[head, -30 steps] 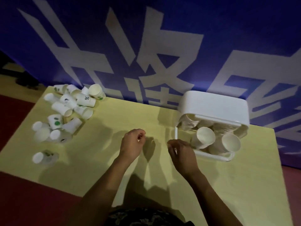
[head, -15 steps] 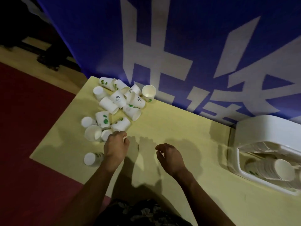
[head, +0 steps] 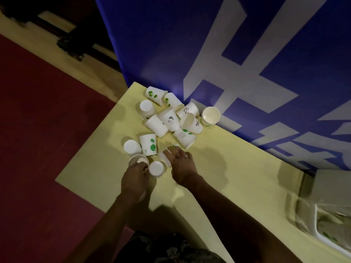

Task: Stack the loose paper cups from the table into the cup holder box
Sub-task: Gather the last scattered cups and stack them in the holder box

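Both hands have left the cup holder box [head: 322,221] at four o'clock and reached the loose paper cups [head: 171,120] at eleven — picking has begun. The left hand [head: 135,175] pinches an upright cup's [head: 138,160] rim; the right hand [head: 180,162] spreads wide over a tipped cup [head: 164,158]. Yellow table [head: 237,168], blue banner [head: 209,44] behind, red floor [head: 38,130] left.

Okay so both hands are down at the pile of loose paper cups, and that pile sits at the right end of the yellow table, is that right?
Not quite. The head view shows the pile of loose paper cups at the left end of the yellow table, not the right. The left hand and right hand are indeed both down at it.
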A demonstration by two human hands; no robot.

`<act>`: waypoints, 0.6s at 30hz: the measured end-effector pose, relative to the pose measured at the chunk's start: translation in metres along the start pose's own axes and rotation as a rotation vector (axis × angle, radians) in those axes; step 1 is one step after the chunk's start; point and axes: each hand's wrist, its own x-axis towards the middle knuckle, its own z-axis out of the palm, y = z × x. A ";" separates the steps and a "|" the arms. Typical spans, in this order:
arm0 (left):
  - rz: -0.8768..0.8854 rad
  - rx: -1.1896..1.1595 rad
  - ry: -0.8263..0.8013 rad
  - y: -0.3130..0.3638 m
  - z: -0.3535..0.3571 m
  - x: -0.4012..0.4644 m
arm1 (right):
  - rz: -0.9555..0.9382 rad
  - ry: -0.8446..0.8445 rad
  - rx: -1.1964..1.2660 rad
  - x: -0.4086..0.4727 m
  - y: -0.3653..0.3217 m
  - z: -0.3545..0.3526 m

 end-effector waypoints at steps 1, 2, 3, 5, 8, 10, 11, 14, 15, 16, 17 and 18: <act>-0.011 0.004 -0.018 0.000 0.000 0.002 | 0.013 -0.028 -0.050 0.005 0.001 0.002; -0.015 0.011 -0.029 0.000 0.000 0.003 | 0.028 -0.031 -0.090 0.007 0.003 0.005; -0.014 0.018 -0.030 0.000 -0.002 0.004 | 0.043 -0.009 -0.116 0.008 0.004 0.009; 0.004 0.027 0.003 0.003 -0.006 0.004 | 0.067 0.063 -0.128 0.007 0.006 0.016; 0.045 0.015 0.062 0.009 -0.013 0.003 | 0.088 0.087 -0.124 0.001 0.012 0.025; 0.084 -0.001 0.096 0.016 -0.016 0.001 | 0.130 0.080 -0.100 -0.005 0.018 0.029; 0.120 -0.013 0.118 0.018 -0.017 0.000 | 0.163 0.068 -0.092 -0.008 0.022 0.029; 0.199 0.000 0.160 0.028 -0.019 0.000 | 0.246 0.008 -0.019 -0.021 0.032 0.032; 0.210 0.003 0.164 0.032 -0.021 0.000 | 0.267 0.000 0.016 -0.027 0.035 0.034; 0.219 0.007 0.166 0.037 -0.022 0.000 | 0.289 -0.001 0.050 -0.034 0.037 0.034; 0.229 0.011 0.166 0.043 -0.024 -0.001 | 0.313 -0.002 0.086 -0.041 0.039 0.035; 0.242 0.011 0.165 0.049 -0.025 -0.003 | 0.339 0.005 0.132 -0.050 0.042 0.036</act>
